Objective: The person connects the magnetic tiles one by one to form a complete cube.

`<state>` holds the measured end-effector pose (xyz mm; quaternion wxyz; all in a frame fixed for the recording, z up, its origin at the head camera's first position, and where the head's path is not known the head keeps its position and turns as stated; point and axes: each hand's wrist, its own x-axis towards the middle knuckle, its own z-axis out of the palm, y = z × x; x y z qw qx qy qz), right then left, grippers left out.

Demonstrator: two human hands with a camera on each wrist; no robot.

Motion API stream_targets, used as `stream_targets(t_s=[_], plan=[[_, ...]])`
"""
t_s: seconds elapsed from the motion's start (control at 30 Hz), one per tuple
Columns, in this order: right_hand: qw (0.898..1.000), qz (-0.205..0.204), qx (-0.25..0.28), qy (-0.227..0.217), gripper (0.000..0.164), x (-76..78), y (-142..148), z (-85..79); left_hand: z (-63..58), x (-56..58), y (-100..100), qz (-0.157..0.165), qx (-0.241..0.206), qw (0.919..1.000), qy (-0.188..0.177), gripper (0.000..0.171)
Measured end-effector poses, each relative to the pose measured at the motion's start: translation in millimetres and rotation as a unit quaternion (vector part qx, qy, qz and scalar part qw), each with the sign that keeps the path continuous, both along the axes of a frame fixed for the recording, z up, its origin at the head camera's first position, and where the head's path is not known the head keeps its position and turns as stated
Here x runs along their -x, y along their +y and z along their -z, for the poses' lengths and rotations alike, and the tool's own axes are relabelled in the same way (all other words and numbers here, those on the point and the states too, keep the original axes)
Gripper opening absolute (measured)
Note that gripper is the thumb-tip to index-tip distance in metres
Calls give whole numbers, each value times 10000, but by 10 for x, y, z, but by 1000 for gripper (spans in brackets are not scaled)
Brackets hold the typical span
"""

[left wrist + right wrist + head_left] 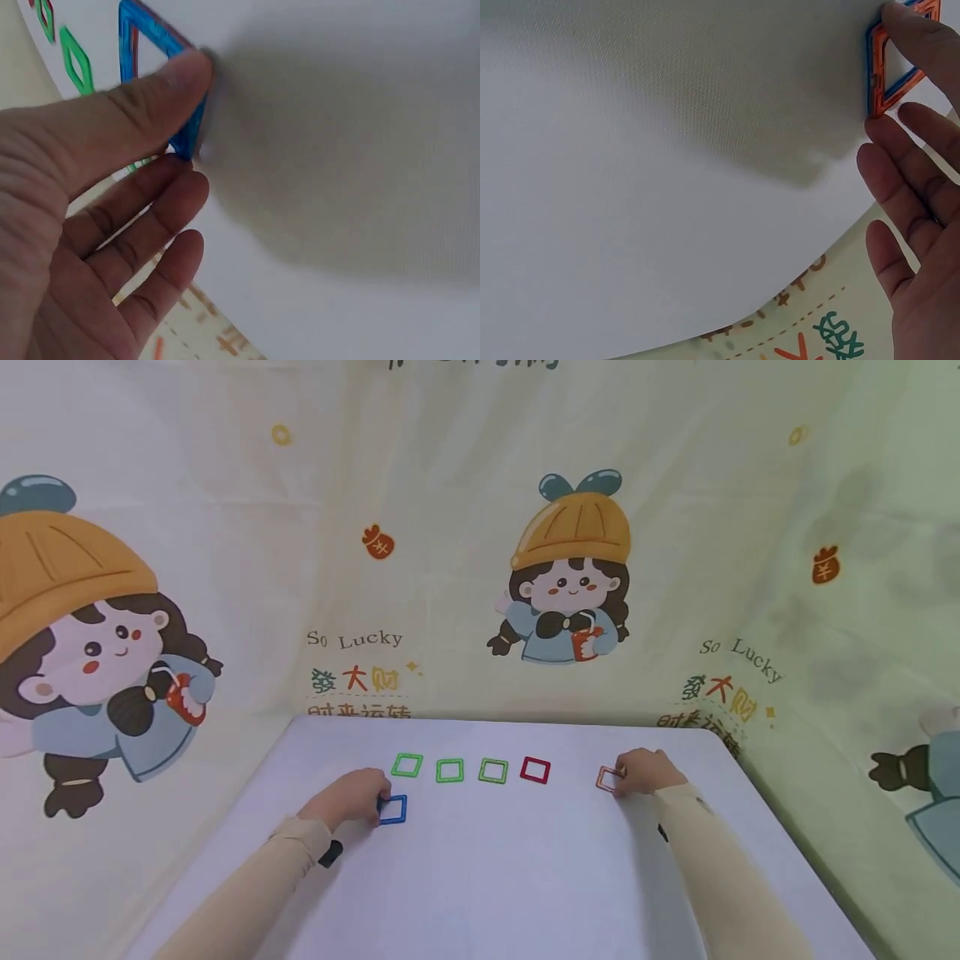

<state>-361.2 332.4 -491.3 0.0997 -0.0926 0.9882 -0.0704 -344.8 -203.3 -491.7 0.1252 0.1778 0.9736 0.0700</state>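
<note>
My left hand (348,797) pinches a blue square magnetic tile (406,810) with an open centre, at the left of the white table. In the left wrist view, the thumb lies over the blue rim, and a thin reddish layer shows behind it. At the right, my right hand (648,771) grips an orange square tile (600,778). The right wrist view shows a blue layer against this orange tile's underside; thumb and fingertips hold its edge. Between the hands, a row holds a green tile (408,755), two more green tiles and a red tile (537,760), all lying flat.
The white tabletop (487,877) stretches from the front to a cloth backdrop (450,485) printed with cartoon figures and lettering. The table's back edge runs just behind the row of tiles. Cloth also hangs along both sides.
</note>
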Motion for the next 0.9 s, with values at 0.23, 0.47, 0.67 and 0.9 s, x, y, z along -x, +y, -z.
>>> stream_targets(t_s=[0.23, 0.47, 0.67, 0.9], plan=[[9997, -129, -154, 110, 30, 59, -80, 14, 65, -341, 426, 311, 6, 9993, 221, 34], [9990, -183, -391, -95, 27, 80, -70, -62, 96, -477, 832, 614, -118, 9978, 214, 36], [9990, -97, -226, -386, 26, 137, -49, 3, 137, -586, 981, 751, -572, 9954, 144, 36], [9986, -9, -203, -496, 27, 216, 4, 73, 213, -710, 1240, 1158, -666, 9907, 270, 38]])
